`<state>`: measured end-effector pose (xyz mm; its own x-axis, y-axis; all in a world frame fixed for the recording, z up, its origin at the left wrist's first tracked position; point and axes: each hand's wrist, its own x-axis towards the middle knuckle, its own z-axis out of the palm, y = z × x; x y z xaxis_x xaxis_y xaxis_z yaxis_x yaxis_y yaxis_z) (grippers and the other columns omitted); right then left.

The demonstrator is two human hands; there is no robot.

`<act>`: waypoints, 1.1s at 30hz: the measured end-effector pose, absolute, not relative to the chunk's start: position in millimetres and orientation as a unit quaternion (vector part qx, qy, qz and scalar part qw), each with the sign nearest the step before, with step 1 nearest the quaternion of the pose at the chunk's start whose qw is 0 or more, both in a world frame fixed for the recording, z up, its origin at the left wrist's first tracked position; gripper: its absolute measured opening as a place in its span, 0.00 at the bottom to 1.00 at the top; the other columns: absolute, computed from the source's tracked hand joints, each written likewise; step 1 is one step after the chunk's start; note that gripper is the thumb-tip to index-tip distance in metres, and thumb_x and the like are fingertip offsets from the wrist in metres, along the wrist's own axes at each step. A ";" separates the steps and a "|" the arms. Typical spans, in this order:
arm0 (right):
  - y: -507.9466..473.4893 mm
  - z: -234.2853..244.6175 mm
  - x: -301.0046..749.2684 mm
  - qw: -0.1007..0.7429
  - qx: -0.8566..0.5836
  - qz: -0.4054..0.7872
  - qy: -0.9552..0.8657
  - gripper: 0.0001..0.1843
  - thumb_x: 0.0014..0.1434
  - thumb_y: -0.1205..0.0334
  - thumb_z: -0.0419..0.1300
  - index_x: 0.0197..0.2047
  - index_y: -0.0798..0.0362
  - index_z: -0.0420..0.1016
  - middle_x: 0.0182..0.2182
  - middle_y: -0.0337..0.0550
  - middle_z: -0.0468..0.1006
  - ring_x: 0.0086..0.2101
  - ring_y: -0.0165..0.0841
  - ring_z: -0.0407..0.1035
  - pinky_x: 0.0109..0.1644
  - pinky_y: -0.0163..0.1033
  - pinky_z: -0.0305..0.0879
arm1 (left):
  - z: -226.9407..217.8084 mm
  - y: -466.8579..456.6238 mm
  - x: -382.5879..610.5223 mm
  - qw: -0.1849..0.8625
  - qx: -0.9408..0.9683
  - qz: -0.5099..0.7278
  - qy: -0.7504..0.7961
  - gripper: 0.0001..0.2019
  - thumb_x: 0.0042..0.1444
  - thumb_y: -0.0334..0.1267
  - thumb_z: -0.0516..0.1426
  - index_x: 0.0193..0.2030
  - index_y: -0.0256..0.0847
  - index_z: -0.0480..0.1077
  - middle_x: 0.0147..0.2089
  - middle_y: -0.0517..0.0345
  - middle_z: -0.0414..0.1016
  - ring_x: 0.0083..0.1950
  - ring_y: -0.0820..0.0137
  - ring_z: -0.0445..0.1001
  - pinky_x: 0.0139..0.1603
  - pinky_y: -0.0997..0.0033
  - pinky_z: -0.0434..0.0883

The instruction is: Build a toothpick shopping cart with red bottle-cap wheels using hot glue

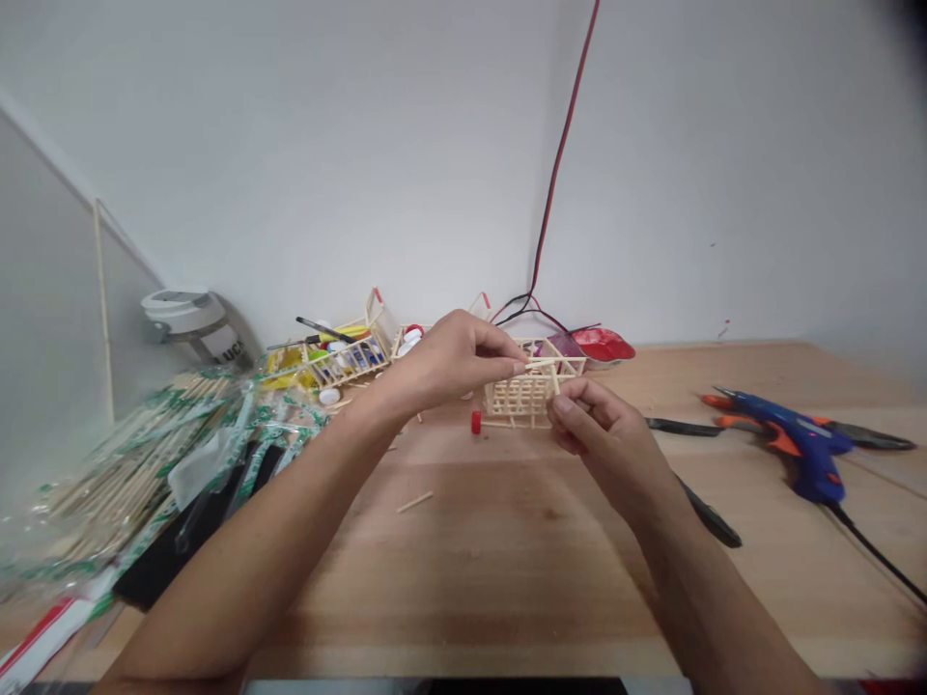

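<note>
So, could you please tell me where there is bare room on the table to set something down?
The largest patch of bare table lies nearest the person, between the bagged sticks and the glue gun. It is crowded at back left, around the caps and stick frame.

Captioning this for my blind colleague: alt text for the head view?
The right hand grips a small stick lattice on a wooden table; the left hand holds a stick to it. A blue glue gun lies right, bagged sticks left.
</note>
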<state>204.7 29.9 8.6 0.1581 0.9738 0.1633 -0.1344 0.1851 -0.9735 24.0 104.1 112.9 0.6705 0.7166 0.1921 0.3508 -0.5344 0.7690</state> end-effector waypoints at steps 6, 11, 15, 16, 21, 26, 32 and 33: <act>30.3 5.1 205.5 0.612 -0.443 0.457 -0.469 0.15 0.56 0.50 0.67 0.33 0.51 0.69 0.23 0.31 0.63 0.22 0.23 0.55 0.26 0.32 0.49 | 114.1 103.0 23.2 0.364 0.840 0.246 0.318 0.08 0.53 0.33 0.60 0.37 0.34 0.81 0.33 0.54 0.82 0.36 0.72 0.76 0.36 0.76 0.68; 30.7 3.2 207.1 0.611 -0.439 0.460 -0.472 0.15 0.57 0.51 0.67 0.34 0.51 0.69 0.23 0.31 0.64 0.23 0.23 0.56 0.26 0.32 0.49 | 114.1 102.8 23.4 0.358 0.845 0.243 0.315 0.09 0.54 0.33 0.60 0.38 0.34 0.81 0.33 0.54 0.82 0.36 0.72 0.76 0.35 0.76 0.67; 30.4 3.7 205.8 0.613 -0.439 0.460 -0.468 0.15 0.56 0.51 0.67 0.33 0.51 0.69 0.23 0.31 0.64 0.22 0.23 0.56 0.25 0.32 0.49 | 113.2 103.3 22.6 0.360 0.848 0.239 0.308 0.08 0.54 0.32 0.59 0.36 0.34 0.81 0.33 0.55 0.81 0.35 0.73 0.75 0.35 0.76 0.67; 30.3 4.0 205.3 0.614 -0.439 0.461 -0.467 0.15 0.56 0.51 0.67 0.33 0.51 0.69 0.23 0.31 0.64 0.22 0.23 0.56 0.25 0.32 0.49 | 112.7 103.5 22.3 0.361 0.849 0.238 0.305 0.08 0.54 0.32 0.59 0.36 0.34 0.81 0.33 0.55 0.81 0.36 0.73 0.75 0.36 0.76 0.67; 29.9 5.8 203.4 0.610 -0.441 0.465 -0.467 0.16 0.55 0.50 0.68 0.32 0.51 0.69 0.22 0.31 0.63 0.21 0.23 0.55 0.24 0.32 0.49 | 109.2 104.2 20.7 0.361 0.851 0.242 0.296 0.08 0.55 0.33 0.59 0.36 0.34 0.80 0.34 0.54 0.82 0.36 0.73 0.75 0.36 0.76 0.67; 31.0 4.3 203.2 0.596 -0.451 0.460 -0.479 0.17 0.56 0.49 0.67 0.32 0.51 0.68 0.22 0.31 0.63 0.21 0.22 0.55 0.24 0.32 0.48 | 101.3 104.9 17.9 0.356 0.846 0.250 0.307 0.09 0.55 0.34 0.59 0.35 0.34 0.80 0.33 0.55 0.80 0.35 0.73 0.73 0.35 0.76 0.66; 33.2 -0.6 200.0 0.578 -0.459 0.460 -0.494 0.18 0.56 0.47 0.66 0.31 0.52 0.68 0.22 0.31 0.64 0.20 0.22 0.55 0.24 0.32 0.47 | 92.4 108.0 9.2 0.353 0.855 0.246 0.288 0.10 0.56 0.36 0.58 0.34 0.34 0.79 0.33 0.56 0.78 0.35 0.73 0.72 0.36 0.75 0.65; 33.2 -1.2 198.9 0.575 -0.461 0.461 -0.495 0.18 0.56 0.47 0.66 0.31 0.52 0.67 0.22 0.31 0.64 0.20 0.22 0.55 0.24 0.32 0.47 | 91.6 107.9 7.7 0.355 0.856 0.245 0.286 0.09 0.56 0.36 0.58 0.34 0.34 0.79 0.33 0.56 0.78 0.35 0.73 0.72 0.36 0.75 0.65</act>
